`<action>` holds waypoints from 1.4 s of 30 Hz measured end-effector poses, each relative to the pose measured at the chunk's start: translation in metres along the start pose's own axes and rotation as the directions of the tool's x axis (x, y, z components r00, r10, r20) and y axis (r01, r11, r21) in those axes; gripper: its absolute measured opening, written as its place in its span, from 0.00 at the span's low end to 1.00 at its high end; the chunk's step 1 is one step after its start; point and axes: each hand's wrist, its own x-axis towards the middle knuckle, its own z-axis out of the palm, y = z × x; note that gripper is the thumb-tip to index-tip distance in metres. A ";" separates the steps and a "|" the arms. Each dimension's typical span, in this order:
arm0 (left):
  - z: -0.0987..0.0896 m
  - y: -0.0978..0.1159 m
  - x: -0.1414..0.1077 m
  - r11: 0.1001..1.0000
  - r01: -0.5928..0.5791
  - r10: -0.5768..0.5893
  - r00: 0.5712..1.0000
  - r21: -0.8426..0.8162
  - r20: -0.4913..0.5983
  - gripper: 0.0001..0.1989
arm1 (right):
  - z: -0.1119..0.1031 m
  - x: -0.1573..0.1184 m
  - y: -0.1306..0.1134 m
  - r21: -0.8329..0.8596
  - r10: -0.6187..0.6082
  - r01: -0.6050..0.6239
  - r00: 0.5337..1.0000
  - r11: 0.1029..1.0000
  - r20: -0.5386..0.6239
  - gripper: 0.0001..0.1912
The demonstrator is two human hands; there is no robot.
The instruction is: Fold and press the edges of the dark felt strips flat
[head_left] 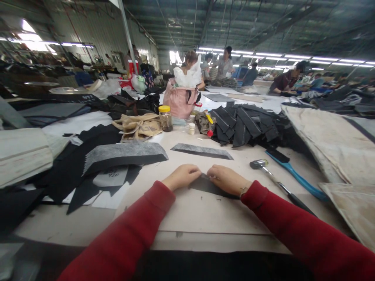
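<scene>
Hammer [282, 187] and brush [298, 179] right of hands [183, 175] [227, 179] in a pinch on dark fabric [209, 187]

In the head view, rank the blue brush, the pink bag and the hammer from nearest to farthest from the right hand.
1. Hammer: just to the right.
2. Blue brush: farther right.
3. Pink bag: far across the table, leftward.

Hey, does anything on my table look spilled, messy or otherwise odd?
No spill shows; the yellow-lidded jar stands upright. The untidiest spot is at left, where black pieces overlap white sheets at uneven angles. Small dark specks also mark the pale board near your right hand, too small to identify.
</scene>
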 end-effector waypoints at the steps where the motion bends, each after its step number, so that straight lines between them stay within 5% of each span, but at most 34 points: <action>1: 0.000 -0.001 0.001 1.000 0.002 -0.002 1.000 -0.010 -0.002 0.12 | 0.002 0.001 -0.001 0.013 -0.005 0.005 1.000 1.000 -0.013 0.09; 6: 0.000 -0.002 0.001 0.999 -0.020 0.019 0.999 0.031 0.034 0.11 | 0.013 0.001 -0.001 0.103 -0.001 0.010 0.996 0.995 -0.092 0.09; 13: 0.007 0.001 0.001 0.955 -0.048 0.066 0.996 0.293 -0.052 0.11 | 0.029 -0.002 0.004 0.277 0.047 0.007 0.981 0.961 -0.188 0.11; 20: -0.005 -0.012 0.005 0.999 0.029 -0.027 0.998 -0.027 0.064 0.17 | 0.036 -0.002 0.007 0.370 0.074 0.016 0.971 0.929 -0.228 0.12; 24: -0.005 -0.015 0.004 0.999 0.004 -0.001 0.998 -0.046 0.063 0.12 | 0.037 -0.001 0.008 0.369 0.068 0.030 0.966 0.929 -0.250 0.13; 35: -0.010 0.000 0.006 0.955 -0.151 0.130 0.987 0.256 0.097 0.08 | 0.043 0.000 0.012 0.382 0.037 0.082 0.955 0.921 -0.294 0.13; 42: -0.015 0.010 0.004 0.762 -0.345 0.228 0.935 0.548 0.272 0.07 | 0.042 -0.002 0.012 0.275 -0.063 0.153 0.949 0.949 -0.310 0.14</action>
